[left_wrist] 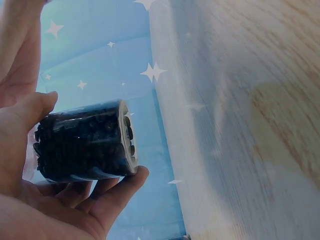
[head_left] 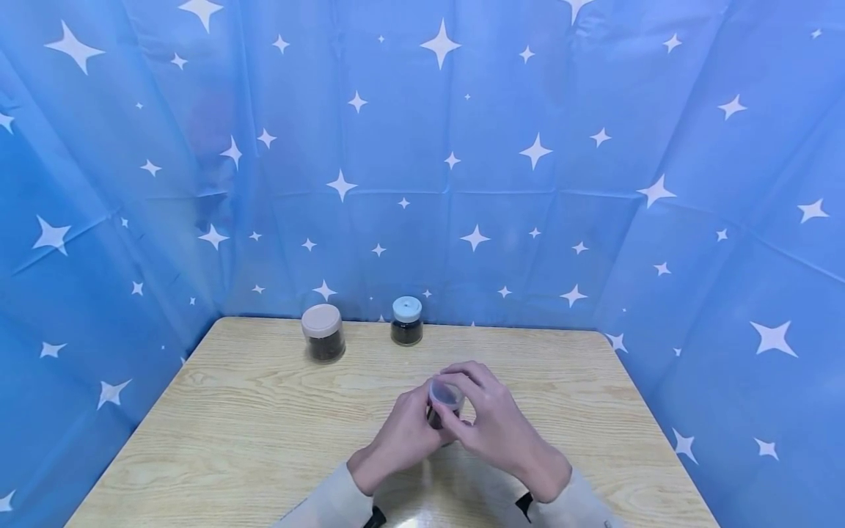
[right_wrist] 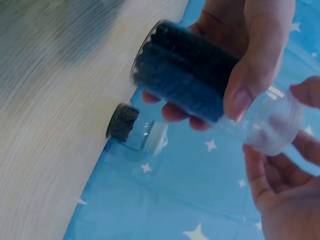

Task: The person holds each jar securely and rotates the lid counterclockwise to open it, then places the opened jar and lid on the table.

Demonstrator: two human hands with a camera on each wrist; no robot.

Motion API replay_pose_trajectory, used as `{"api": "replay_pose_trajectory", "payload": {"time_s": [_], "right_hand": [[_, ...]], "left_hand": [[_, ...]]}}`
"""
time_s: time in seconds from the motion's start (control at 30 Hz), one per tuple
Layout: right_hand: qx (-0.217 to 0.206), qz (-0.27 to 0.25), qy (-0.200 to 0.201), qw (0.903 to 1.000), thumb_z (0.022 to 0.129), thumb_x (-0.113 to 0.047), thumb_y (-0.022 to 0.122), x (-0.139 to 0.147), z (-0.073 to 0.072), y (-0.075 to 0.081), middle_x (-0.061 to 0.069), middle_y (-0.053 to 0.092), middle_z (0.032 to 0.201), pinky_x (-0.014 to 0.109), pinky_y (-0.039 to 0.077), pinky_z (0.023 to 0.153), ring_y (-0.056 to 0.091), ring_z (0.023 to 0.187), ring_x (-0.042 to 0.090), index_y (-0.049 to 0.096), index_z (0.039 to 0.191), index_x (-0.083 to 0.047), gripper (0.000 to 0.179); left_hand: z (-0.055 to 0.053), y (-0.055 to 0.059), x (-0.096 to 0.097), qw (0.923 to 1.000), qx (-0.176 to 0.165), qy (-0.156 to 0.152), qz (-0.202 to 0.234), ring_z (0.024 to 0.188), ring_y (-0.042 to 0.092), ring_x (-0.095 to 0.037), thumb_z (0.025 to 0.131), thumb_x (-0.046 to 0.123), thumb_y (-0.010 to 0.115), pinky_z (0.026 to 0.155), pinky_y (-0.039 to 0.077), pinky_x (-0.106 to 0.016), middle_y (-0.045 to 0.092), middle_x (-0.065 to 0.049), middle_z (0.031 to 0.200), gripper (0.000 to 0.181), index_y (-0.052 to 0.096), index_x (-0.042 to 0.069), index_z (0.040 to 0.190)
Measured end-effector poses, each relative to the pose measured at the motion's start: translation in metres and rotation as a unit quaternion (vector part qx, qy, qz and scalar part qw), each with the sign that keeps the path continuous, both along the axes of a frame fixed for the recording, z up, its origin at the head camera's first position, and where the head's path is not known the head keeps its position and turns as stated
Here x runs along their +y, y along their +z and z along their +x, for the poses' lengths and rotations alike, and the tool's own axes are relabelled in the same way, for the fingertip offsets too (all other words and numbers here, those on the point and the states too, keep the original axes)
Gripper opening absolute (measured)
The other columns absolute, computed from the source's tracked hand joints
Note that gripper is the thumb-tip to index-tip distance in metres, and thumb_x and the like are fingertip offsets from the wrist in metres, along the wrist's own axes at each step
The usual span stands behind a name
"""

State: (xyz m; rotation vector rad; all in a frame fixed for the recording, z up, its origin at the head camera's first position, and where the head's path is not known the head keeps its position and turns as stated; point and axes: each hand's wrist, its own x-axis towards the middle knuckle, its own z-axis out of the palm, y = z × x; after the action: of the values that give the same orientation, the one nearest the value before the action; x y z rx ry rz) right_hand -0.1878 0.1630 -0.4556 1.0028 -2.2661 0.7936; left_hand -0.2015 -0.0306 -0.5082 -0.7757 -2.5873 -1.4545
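Note:
A clear jar (head_left: 433, 419) of dark, bean-like pieces is held above the table between both hands. My left hand (head_left: 405, 429) grips its body; in the left wrist view the thumb lies on one side of the jar (left_wrist: 85, 142) and the fingers on the other. At the top, my right hand (head_left: 495, 418) pinches the see-through lid (head_left: 446, 394) with curled fingers. In the right wrist view the lid (right_wrist: 277, 120) sits between the thumb and fingers of the right hand (right_wrist: 287, 200). Whether it is loose cannot be seen.
Near the table's back edge stand a jar with a pale pinkish lid (head_left: 322, 321) and a smaller jar with a light blue lid (head_left: 406, 309), both with dark contents. The wooden table (head_left: 264, 440) meets a blue curtain (head_left: 409, 147) with white stars.

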Motion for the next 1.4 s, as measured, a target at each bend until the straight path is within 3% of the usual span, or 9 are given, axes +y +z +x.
{"api": "replay_pose_trajectory", "payload": {"time_s": [0.17, 0.37, 0.53, 0.8, 1.13, 1.27, 1.4], "right_hand": [[-0.024, 0.020, 0.042, 0.9986, 0.097, -0.006, 0.086, 0.007, -0.004, 0.002, 0.006, 0.077, 0.138, 0.044, 0.068, 0.107, 0.076, 0.128, 0.023, 0.080, 0.137, -0.010, 0.040], [-0.016, 0.048, 0.108, 0.9928, 0.092, 0.004, 0.079, 0.015, -0.010, 0.007, 0.007, 0.076, 0.143, 0.041, 0.068, 0.107, 0.077, 0.128, 0.023, 0.077, 0.142, -0.010, 0.052], [-0.028, 0.062, 0.135, 0.9886, 0.094, 0.004, 0.076, 0.020, -0.014, 0.009, 0.006, 0.075, 0.145, 0.035, 0.066, 0.111, 0.076, 0.132, 0.021, 0.076, 0.143, -0.010, 0.051], [-0.042, 0.065, 0.145, 0.9864, 0.096, 0.003, 0.077, 0.023, -0.016, 0.007, 0.007, 0.075, 0.147, 0.035, 0.064, 0.114, 0.075, 0.137, 0.022, 0.076, 0.143, -0.010, 0.049], [-0.016, 0.063, 0.154, 0.9859, 0.091, 0.006, 0.077, 0.023, -0.017, 0.006, 0.011, 0.076, 0.147, 0.038, 0.066, 0.112, 0.076, 0.134, 0.025, 0.076, 0.143, -0.009, 0.054], [-0.017, 0.064, 0.147, 0.9868, 0.096, 0.002, 0.077, 0.022, -0.016, 0.005, 0.010, 0.073, 0.152, 0.038, 0.066, 0.113, 0.076, 0.136, 0.028, 0.075, 0.145, -0.010, 0.051], [-0.012, 0.059, 0.115, 0.9915, 0.102, -0.006, 0.080, 0.019, -0.012, 0.004, 0.011, 0.071, 0.156, 0.043, 0.067, 0.111, 0.076, 0.136, 0.030, 0.074, 0.149, -0.012, 0.048]], "left_hand": [[0.002, -0.002, -0.001, 1.0000, -0.003, -0.003, -0.005, 0.105, 0.069, -0.005, 0.096, 0.022, 0.093, 0.095, 0.060, -0.027, 0.078, 0.006, 0.118, 0.045, 0.071, 0.019, 0.136], [0.001, -0.001, -0.001, 0.9997, -0.015, -0.017, -0.002, 0.088, 0.060, 0.000, 0.094, 0.018, 0.093, 0.079, 0.054, -0.020, 0.072, 0.011, 0.103, 0.030, 0.073, 0.022, 0.115], [0.001, 0.000, 0.000, 0.9995, -0.015, -0.027, 0.004, 0.083, 0.058, 0.002, 0.094, 0.017, 0.092, 0.073, 0.050, -0.019, 0.069, 0.013, 0.098, 0.028, 0.072, 0.025, 0.112], [0.000, -0.002, 0.000, 0.9993, -0.023, -0.030, 0.004, 0.084, 0.057, 0.001, 0.095, 0.019, 0.093, 0.073, 0.049, -0.018, 0.070, 0.013, 0.101, 0.030, 0.073, 0.025, 0.116], [0.001, -0.002, 0.000, 0.9992, -0.025, -0.031, 0.005, 0.082, 0.055, 0.000, 0.096, 0.021, 0.093, 0.072, 0.047, -0.019, 0.069, 0.013, 0.100, 0.029, 0.072, 0.027, 0.116], [0.002, -0.002, 0.000, 0.9995, -0.021, -0.025, -0.001, 0.089, 0.059, -0.001, 0.097, 0.022, 0.093, 0.080, 0.052, -0.021, 0.069, 0.013, 0.103, 0.031, 0.073, 0.026, 0.121], [0.002, -0.003, -0.001, 0.9997, -0.015, -0.019, -0.008, 0.090, 0.059, -0.004, 0.099, 0.025, 0.093, 0.081, 0.052, -0.023, 0.069, 0.011, 0.103, 0.032, 0.072, 0.024, 0.123]]}}
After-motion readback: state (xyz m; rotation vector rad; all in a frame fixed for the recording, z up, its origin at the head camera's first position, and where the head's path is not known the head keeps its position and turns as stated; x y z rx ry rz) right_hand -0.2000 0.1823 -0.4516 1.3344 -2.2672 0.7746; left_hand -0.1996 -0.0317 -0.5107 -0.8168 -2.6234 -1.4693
